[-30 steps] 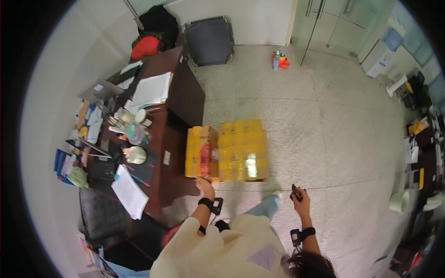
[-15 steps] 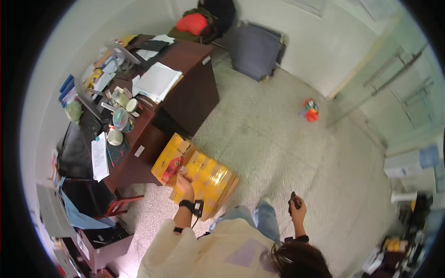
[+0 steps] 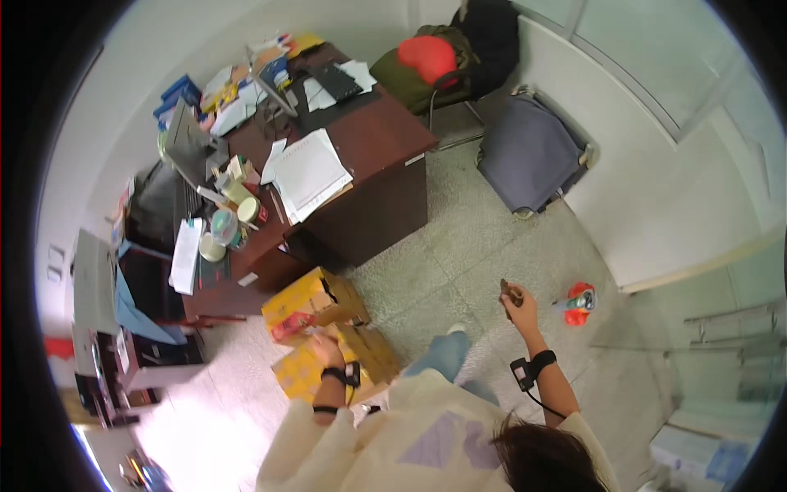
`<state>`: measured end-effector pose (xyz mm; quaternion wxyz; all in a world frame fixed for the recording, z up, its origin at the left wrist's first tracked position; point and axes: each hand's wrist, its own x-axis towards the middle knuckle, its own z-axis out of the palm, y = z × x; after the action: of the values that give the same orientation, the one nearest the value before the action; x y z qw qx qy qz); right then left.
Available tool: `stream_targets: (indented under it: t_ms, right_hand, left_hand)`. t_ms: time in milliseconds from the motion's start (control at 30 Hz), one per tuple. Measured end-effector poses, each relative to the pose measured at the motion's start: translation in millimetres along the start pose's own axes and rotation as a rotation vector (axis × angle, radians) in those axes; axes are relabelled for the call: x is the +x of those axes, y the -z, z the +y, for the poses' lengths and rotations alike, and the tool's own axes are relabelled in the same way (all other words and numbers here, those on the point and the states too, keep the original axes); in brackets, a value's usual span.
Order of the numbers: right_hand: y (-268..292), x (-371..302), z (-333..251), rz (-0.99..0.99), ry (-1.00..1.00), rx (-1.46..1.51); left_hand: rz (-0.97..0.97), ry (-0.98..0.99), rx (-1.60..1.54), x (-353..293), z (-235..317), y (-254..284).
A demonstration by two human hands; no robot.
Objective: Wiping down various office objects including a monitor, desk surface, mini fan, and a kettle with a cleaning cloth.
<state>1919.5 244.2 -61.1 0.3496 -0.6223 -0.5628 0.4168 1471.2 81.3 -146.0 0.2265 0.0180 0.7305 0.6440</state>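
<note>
Two yellow cardboard boxes stand on the floor to my left. The upper-left box (image 3: pixel 316 299) has a red patch on its side, and the nearer box (image 3: pixel 373 357) sits just in front of it. Over the nearer box's top is my left hand (image 3: pixel 328 353), close to the edge where the boxes meet; its fingers are blurred and I cannot tell whether they grip anything. Held out over the floor, my right hand (image 3: pixel 521 312) is closed around a small dark brown object (image 3: pixel 510 298) with a narrow end; its kind is unclear.
A brown desk (image 3: pixel 385 156) carries papers, jars and monitors. Behind it is a chair with a red cushion (image 3: pixel 428 59). A folded grey cot (image 3: pixel 533 156) leans by the wall. On the floor at right lies a red bundle (image 3: pixel 580 303), near a glass door (image 3: pixel 705 344).
My view has swung to the right and my right arm reaches further forward, the dark object still in hand. My left hand stays at the boxes.
</note>
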Motion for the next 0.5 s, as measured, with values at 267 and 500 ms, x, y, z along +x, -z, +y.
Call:
stream_targets:
  t_ms: [267, 500]
  right_hand:
    - [36, 194, 7, -0.207, 0.19, -0.154]
    - [-9, 389, -38, -0.553, 0.27, 0.051]
  left_hand:
    - [-0.049, 0.012, -0.16, 4, 66, -231]
    - [0.097, 0.076, -0.652, -17, 53, -218]
